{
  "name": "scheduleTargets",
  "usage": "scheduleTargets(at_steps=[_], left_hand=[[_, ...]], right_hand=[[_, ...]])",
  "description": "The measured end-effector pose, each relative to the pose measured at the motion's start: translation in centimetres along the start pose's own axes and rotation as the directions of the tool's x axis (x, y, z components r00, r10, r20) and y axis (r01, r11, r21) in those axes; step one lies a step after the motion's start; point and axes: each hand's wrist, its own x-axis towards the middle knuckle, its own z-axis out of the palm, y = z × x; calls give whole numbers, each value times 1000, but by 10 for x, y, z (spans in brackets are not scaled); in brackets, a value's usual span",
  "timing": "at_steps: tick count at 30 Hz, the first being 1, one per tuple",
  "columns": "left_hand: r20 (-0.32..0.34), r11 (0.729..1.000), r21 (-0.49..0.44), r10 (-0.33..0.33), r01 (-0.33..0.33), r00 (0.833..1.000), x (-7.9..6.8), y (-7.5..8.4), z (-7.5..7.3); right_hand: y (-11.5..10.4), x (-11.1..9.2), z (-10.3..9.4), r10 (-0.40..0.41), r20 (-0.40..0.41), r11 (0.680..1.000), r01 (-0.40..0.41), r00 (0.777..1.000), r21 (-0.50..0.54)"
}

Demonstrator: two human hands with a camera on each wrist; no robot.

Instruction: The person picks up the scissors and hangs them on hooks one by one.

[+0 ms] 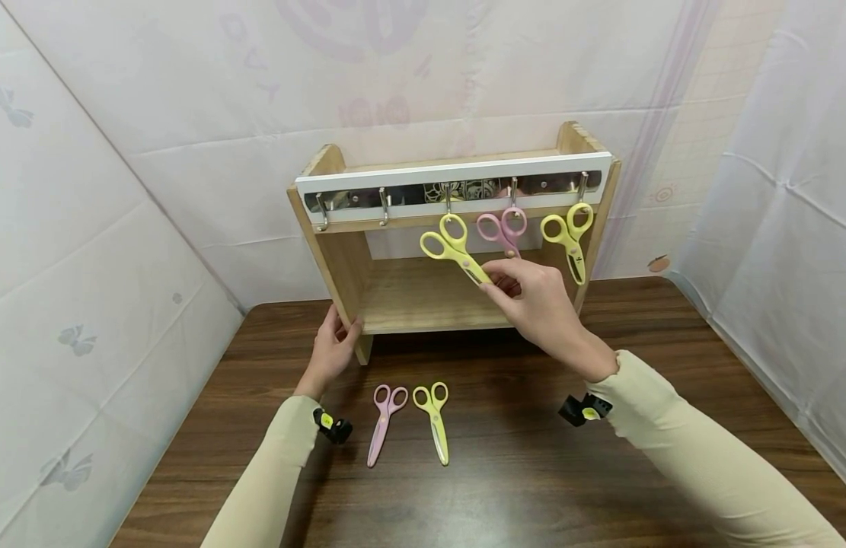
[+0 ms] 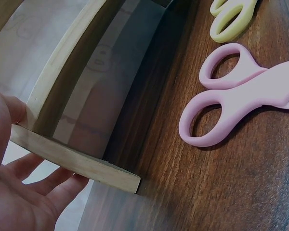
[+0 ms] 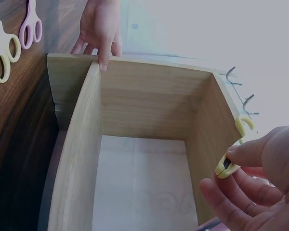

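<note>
Yellow scissors (image 1: 464, 260), one loop at the middle hook (image 1: 448, 199), blades pinched by the right hand (image 1: 535, 304); left hand (image 1: 333, 348) grips the wooden shelf (image 1: 423, 295). Apparently mid-hanging; next likely calls for seating the loop, then release.

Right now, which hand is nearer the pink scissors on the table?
Left hand: gripping the shelf, beyond-left of the pink scissors. Right hand: farther, raised, pinching yellow scissors.

Pale yellowish long sleeves (image 1: 710, 449) meet small black wrist devices (image 1: 338, 431), each bearing a bright yellow patch (image 1: 327, 420).
</note>
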Motion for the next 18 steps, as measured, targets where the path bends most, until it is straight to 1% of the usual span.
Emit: scheduleTargets(at_steps=[5, 12, 18], left_hand=[[7, 1000, -6, -8, 8, 1000, 0, 1, -1], [10, 1000, -15, -20, 20, 1000, 0, 1, -1], [13, 1000, -13, -10, 10, 1000, -1, 2, -1]], right_hand=[[0, 1, 6, 36, 7, 999, -36, 999, 9], [3, 2, 13, 57, 13, 998, -58, 998, 22], [4, 3, 20, 77, 4, 997, -77, 997, 21]])
